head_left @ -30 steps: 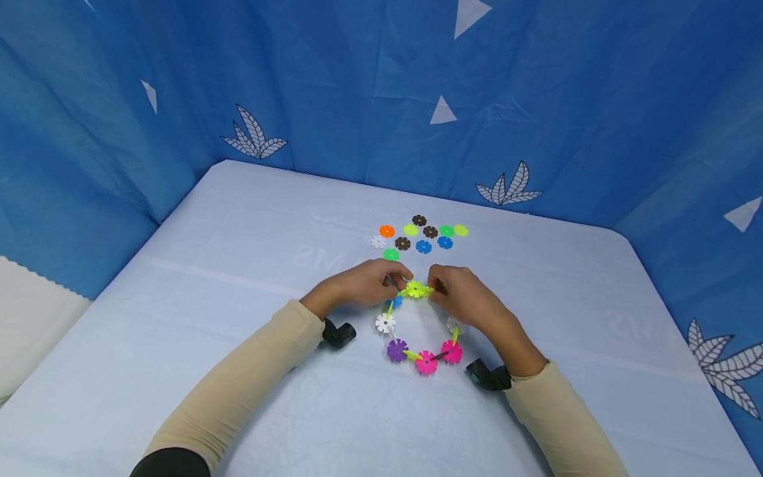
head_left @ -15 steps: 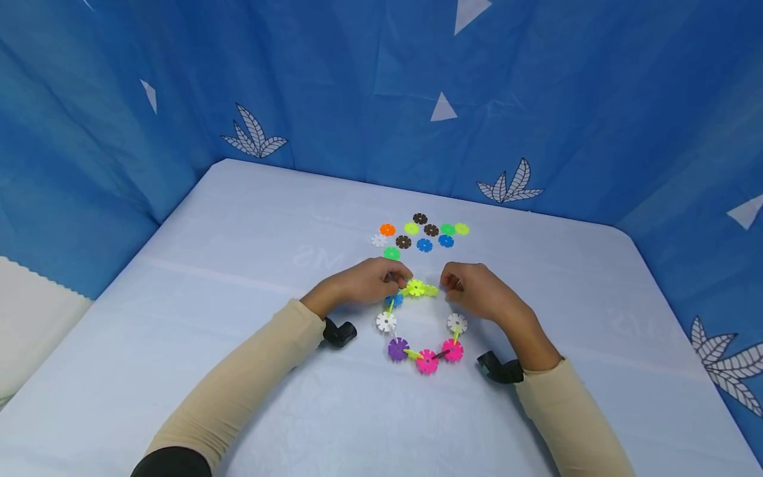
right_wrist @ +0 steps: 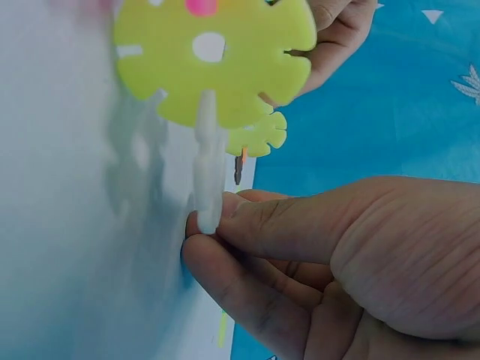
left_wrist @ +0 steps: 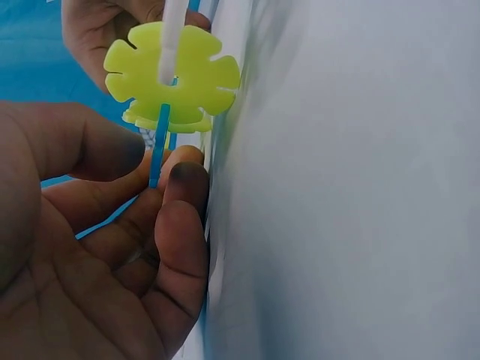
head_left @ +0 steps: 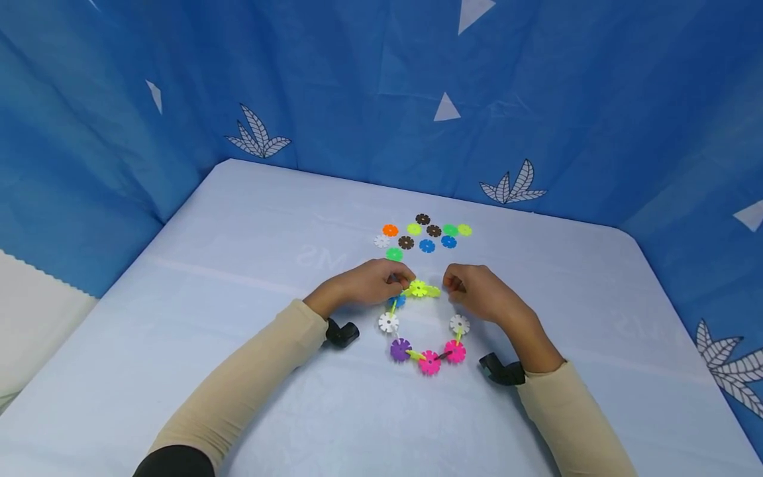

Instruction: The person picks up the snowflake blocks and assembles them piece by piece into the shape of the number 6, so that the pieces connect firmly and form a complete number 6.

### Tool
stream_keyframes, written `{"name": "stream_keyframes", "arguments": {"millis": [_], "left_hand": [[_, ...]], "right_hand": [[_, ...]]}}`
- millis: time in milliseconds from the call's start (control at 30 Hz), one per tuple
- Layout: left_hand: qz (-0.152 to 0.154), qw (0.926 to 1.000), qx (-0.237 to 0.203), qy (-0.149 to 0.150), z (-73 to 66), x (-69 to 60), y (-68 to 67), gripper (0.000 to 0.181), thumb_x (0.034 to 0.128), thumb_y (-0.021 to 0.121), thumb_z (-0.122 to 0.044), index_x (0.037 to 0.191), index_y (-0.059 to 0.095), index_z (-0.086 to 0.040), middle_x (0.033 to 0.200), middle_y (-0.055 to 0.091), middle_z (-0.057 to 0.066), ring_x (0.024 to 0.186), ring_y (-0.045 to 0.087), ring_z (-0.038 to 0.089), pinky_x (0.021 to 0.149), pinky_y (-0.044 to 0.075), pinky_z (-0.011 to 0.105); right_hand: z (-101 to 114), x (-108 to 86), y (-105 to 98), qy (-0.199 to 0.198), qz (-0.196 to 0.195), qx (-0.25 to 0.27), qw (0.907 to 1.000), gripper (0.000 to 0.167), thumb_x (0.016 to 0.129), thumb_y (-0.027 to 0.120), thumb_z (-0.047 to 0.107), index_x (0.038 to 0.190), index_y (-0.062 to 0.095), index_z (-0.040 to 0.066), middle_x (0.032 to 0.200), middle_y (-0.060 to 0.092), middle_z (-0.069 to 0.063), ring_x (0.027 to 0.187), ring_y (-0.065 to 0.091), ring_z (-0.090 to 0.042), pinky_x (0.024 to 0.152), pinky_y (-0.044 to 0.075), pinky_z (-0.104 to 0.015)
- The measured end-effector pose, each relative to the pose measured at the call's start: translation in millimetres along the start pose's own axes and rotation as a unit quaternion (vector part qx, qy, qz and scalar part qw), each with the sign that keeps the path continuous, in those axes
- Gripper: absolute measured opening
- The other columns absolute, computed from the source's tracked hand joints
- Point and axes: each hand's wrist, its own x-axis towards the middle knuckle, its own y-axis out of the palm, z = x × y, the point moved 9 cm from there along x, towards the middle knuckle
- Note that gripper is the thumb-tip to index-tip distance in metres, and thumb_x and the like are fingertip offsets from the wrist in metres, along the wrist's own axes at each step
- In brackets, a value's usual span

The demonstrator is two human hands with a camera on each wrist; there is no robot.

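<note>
Fingers (left_wrist: 182, 240) of the left hand (head_left: 368, 283) pinch a blue disc (head_left: 397, 301) in the chain of notched discs (head_left: 429, 364) on the worktop (head_left: 334, 417); the right hand (head_left: 484, 291), its fingers curled together, hovers just beside the yellow end disc (head_left: 434, 291).

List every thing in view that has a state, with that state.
left hand, fingers curled beside the blue disc, grip unclear
right hand, fingers curled, nothing visibly held
disc chain, linked, ring unclosed
blue disc, slotted into a yellow disc
loose discs, lying flat
curtain, hanging, creased
</note>
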Motion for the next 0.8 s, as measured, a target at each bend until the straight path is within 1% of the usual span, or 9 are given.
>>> {"name": "stream_keyframes", "arguments": {"millis": [300,500,600,667,733,800], "left_hand": [[-0.005,1.0,0.0,0.005,-1.6,-0.8,0.1,0.03,0.1028,0.056,-0.01,0.131,0.065,-0.007,0.115,0.067,0.001,0.106,0.058,0.018,0.097,0.047,0.035],[-0.009,0.9999,0.002,0.007,-0.7,-3.1,-2.3,0.03,0.103,0.056,-0.01,0.132,0.065,-0.008,0.116,0.067,0.001,0.105,0.058,0.017,0.096,0.047,0.035],[-0.009,0.9998,0.007,0.013,-1.9,-3.2,-2.3,0.03,0.1033,0.056,-0.01,0.132,0.065,-0.007,0.116,0.067,0.001,0.105,0.059,0.017,0.095,0.047,0.034],[-0.008,0.9997,0.012,0.019,-2.9,-2.8,-1.7,0.03,0.1036,0.056,-0.01,0.132,0.065,-0.008,0.117,0.066,0.001,0.105,0.058,0.017,0.095,0.047,0.033],[-0.004,0.9996,0.015,0.024,-3.7,-2.4,-0.9,0.03,0.1037,0.056,-0.01,0.132,0.065,-0.008,0.118,0.066,0.001,0.104,0.058,0.017,0.095,0.047,0.033],[-0.003,0.9995,0.019,0.023,-3.7,-2.7,-0.9,0.03,0.1037,0.056,-0.011,0.132,0.065,-0.008,0.118,0.066,0.001,0.104,0.057,0.017,0.095,0.047,0.033]], "right_hand": [[0,-0.1,0,0.01,-0.006,-0.011,0.9999,0.017,0.09,0.074,-0.001,0.104,0.066,0.005,0.096,0.066,-0.005,0.09,0.059,-0.024,0.082,0.055,-0.039],[1,1.9,-1,0.019,-0.002,-0.006,0.9998,0.016,0.092,0.073,0.0,0.106,0.066,0.006,0.098,0.066,-0.006,0.092,0.059,-0.025,0.081,0.055,-0.039],[-6,3.7,-6,0.041,-0.006,-0.007,0.9991,0.017,0.093,0.071,0.003,0.109,0.066,0.005,0.103,0.067,-0.01,0.095,0.06,-0.027,0.082,0.055,-0.041],[-14,4.8,-10,0.064,-0.009,-0.011,0.9978,0.02,0.095,0.07,0.006,0.114,0.065,0.005,0.108,0.067,-0.014,0.098,0.06,-0.03,0.082,0.055,-0.043],[-25,7.7,-15,0.09,-0.013,-0.018,0.9957,0.028,0.097,0.069,0.01,0.123,0.061,0.005,0.114,0.066,-0.017,0.101,0.061,-0.032,0.083,0.055,-0.046],[-34,13.4,-21,0.108,-0.015,-0.024,0.9938,0.037,0.099,0.067,0.014,0.133,0.056,0.006,0.119,0.064,-0.021,0.104,0.06,-0.035,0.084,0.054,-0.049]]}}
